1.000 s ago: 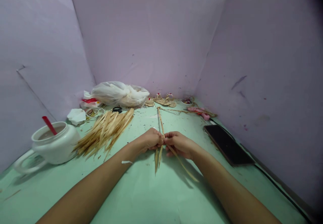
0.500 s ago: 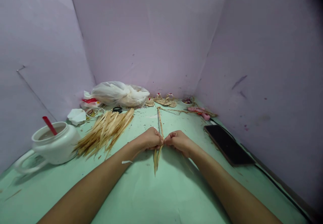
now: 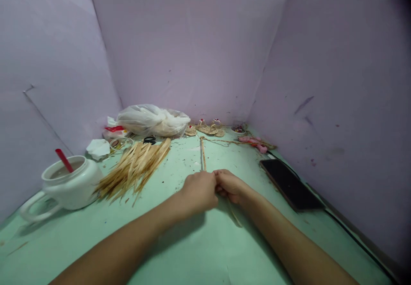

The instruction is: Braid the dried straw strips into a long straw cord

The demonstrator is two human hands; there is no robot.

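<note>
A: Where did we find the cord (image 3: pixel 203 154)?

B: We located it at the middle of the green worktop (image 3: pixel 205 255). It ran straight from its far end toward us and passed out of sight behind the left hand (image 3: pixel 199 191).

A: What state did we record for each grip?

B: We recorded the left grip as curled closed around the near end of the cord, back of the hand facing us; its fingertips were hidden. The right hand (image 3: pixel 228 184) touched it, with thumb and fingers pinched together on a pale strip (image 3: pixel 235 215). The strip hung below the right hand and was blurred.

A: Which items did we list to the left?

B: We listed a bundle of dry strips (image 3: pixel 138 165), spread flat, and beside it a white mug (image 3: pixel 77 186) with a red straw (image 3: pixel 64 161) leaning in it. Behind the bundle lay a plastic bag (image 3: pixel 150 120).

A: And elsewhere?

B: We noted small woven slippers (image 3: pixel 208 129) near the back wall (image 3: pixel 192 54), right of the bag. A dark phone (image 3: pixel 290 185) lay flat at the right, near a pink tool (image 3: pixel 253 141).
</note>
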